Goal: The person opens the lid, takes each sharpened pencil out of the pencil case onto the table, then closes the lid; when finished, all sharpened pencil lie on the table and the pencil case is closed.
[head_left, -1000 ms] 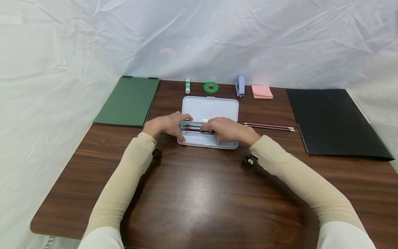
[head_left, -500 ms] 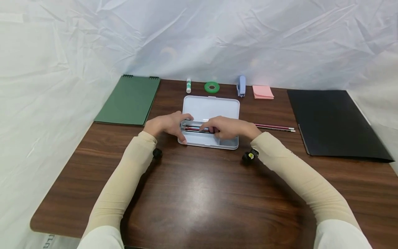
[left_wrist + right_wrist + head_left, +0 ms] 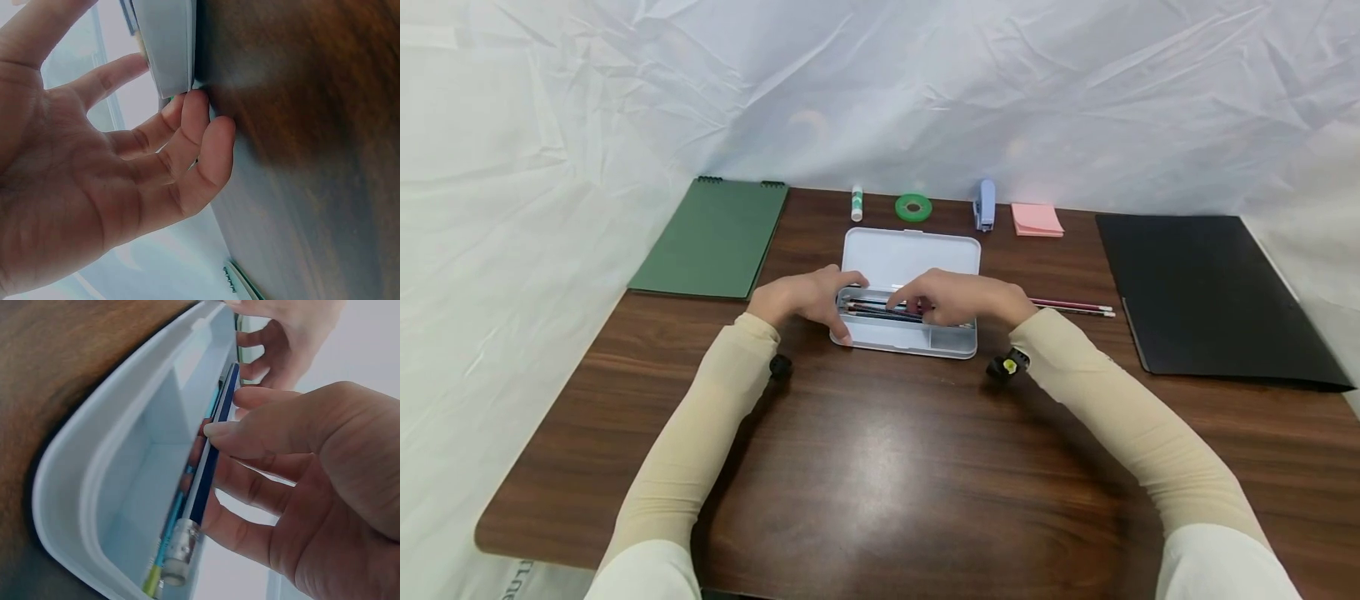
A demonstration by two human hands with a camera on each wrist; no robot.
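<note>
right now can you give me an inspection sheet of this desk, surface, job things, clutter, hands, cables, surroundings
surface: dark wood table.
job's things: white pencil case lies open; dark blue pencil and other pens inside; two pencils lie right of it.
clutter: green notebook, glue stick, green tape roll, blue stapler, pink sticky notes, black folder.
grippers: left hand holds the case's left end; right hand pinches the dark blue pencil.
cables: nothing seen.
surroundings: wrinkled white sheeting behind and beside.
</note>
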